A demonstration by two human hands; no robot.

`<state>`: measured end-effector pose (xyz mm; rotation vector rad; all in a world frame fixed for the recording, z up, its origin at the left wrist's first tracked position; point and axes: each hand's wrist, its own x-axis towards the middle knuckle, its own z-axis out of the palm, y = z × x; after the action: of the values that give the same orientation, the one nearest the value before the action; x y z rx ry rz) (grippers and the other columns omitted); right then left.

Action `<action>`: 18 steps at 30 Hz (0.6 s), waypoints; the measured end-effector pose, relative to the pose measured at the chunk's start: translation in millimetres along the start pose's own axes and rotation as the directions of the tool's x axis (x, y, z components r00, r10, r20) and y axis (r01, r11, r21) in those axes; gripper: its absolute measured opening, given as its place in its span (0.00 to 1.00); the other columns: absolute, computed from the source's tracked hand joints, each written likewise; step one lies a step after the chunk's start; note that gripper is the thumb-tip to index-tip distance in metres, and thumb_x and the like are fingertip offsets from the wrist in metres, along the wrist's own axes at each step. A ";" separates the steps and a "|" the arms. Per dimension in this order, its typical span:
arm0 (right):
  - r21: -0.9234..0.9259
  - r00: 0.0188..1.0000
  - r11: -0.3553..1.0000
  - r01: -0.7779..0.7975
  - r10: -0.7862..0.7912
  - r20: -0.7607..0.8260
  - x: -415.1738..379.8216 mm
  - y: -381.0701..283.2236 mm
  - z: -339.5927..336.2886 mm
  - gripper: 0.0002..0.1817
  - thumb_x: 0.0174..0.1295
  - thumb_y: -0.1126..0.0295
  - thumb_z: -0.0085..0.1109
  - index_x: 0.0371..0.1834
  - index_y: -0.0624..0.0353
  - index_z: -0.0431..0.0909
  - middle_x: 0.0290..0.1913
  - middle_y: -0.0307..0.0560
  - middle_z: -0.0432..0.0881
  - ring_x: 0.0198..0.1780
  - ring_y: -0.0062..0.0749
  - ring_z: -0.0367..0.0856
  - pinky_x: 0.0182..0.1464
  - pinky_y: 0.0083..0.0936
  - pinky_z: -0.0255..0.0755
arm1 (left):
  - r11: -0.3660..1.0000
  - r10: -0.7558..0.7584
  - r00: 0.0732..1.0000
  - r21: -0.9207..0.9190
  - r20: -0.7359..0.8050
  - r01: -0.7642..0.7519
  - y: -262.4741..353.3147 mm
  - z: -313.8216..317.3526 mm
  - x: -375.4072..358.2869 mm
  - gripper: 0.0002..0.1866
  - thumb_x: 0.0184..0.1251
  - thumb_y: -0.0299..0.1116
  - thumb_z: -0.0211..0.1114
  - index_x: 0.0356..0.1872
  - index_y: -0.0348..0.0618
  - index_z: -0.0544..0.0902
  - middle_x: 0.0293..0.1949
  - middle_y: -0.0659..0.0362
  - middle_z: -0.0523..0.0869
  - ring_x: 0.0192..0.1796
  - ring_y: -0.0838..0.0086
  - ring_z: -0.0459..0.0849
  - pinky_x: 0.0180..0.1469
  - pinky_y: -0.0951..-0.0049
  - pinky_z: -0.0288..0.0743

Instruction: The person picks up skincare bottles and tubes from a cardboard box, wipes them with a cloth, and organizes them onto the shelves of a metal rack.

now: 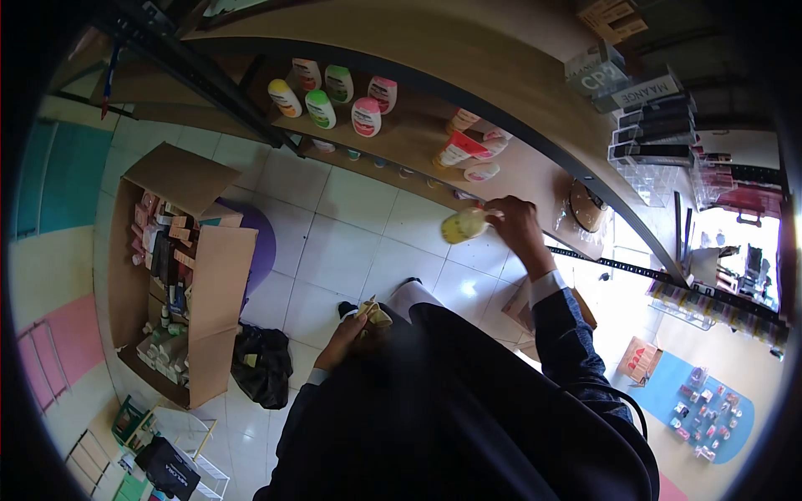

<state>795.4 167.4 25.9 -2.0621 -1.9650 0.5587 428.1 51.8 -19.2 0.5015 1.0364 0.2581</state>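
My right hand grips a pale yellow bottle by one end, out in front of the lower shelf and over the tiled floor. Close to my body, my left hand is closed on a crumpled yellowish cloth. Several bottles with white, green, pink and yellow parts stand on the shelf, among them a pink-capped bottle and a green-capped bottle. More bottles lie or stand near a red tag, to the left of my right hand.
A large open cardboard box full of packaged goods stands on the floor at left, beside a black plastic bag. The shelf's dark metal edge curves above my right hand. Small cartons and clear holders occupy the upper shelf.
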 end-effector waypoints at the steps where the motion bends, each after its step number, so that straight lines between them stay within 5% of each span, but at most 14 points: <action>1: -0.049 0.999 0.998 -0.027 0.025 -0.035 -4.5 16.4 -4.4 0.09 0.42 0.70 0.64 0.30 0.51 0.82 0.29 0.45 0.80 0.35 0.39 0.78 0.43 0.33 0.68 | 0.999 -0.013 1.000 0.047 0.001 0.013 3.9 1.8 0.6 0.25 0.68 0.51 0.45 0.49 0.38 0.74 0.44 0.60 0.77 0.47 0.78 0.74 0.51 0.79 0.64; 5: -0.314 0.982 0.934 -0.169 0.132 -0.135 -1.2 73.7 -11.9 0.09 0.43 0.69 0.64 0.31 0.48 0.82 0.29 0.46 0.79 0.34 0.39 0.79 0.40 0.36 0.70 | 0.987 0.043 0.999 0.156 0.017 -0.045 4.4 9.2 6.8 0.25 0.68 0.51 0.45 0.51 0.38 0.73 0.43 0.60 0.77 0.46 0.79 0.74 0.50 0.80 0.65; 8: -0.338 0.975 0.922 -0.189 0.135 -0.178 13.4 116.9 -6.3 0.09 0.44 0.66 0.63 0.32 0.46 0.81 0.30 0.46 0.79 0.34 0.39 0.79 0.38 0.36 0.71 | 0.989 0.033 0.999 0.141 0.008 -0.034 -7.6 12.0 14.4 0.25 0.67 0.51 0.48 0.49 0.38 0.74 0.41 0.61 0.77 0.43 0.79 0.74 0.47 0.80 0.66; 15: -0.248 0.936 0.903 -0.351 0.329 -0.125 34.9 136.1 -6.1 0.14 0.47 0.67 0.61 0.40 0.48 0.80 0.41 0.48 0.80 0.44 0.43 0.77 0.47 0.38 0.70 | 0.988 -0.016 0.999 0.152 -0.051 0.024 -16.2 13.5 18.4 0.25 0.64 0.53 0.52 0.36 0.37 0.78 0.33 0.63 0.77 0.38 0.81 0.73 0.42 0.81 0.65; 18: -0.465 0.939 0.815 -0.345 0.302 -0.167 38.8 92.3 -16.5 0.18 0.48 0.66 0.61 0.45 0.45 0.78 0.45 0.44 0.79 0.51 0.40 0.73 0.52 0.43 0.66 | 0.995 -0.001 1.000 0.100 -0.022 0.003 -25.3 11.2 24.4 0.25 0.64 0.53 0.52 0.35 0.37 0.79 0.34 0.62 0.77 0.38 0.80 0.73 0.43 0.81 0.65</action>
<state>886.6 201.1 -2.8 -2.7065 -1.8495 0.0089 449.1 37.5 -45.9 0.5891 1.0753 0.2111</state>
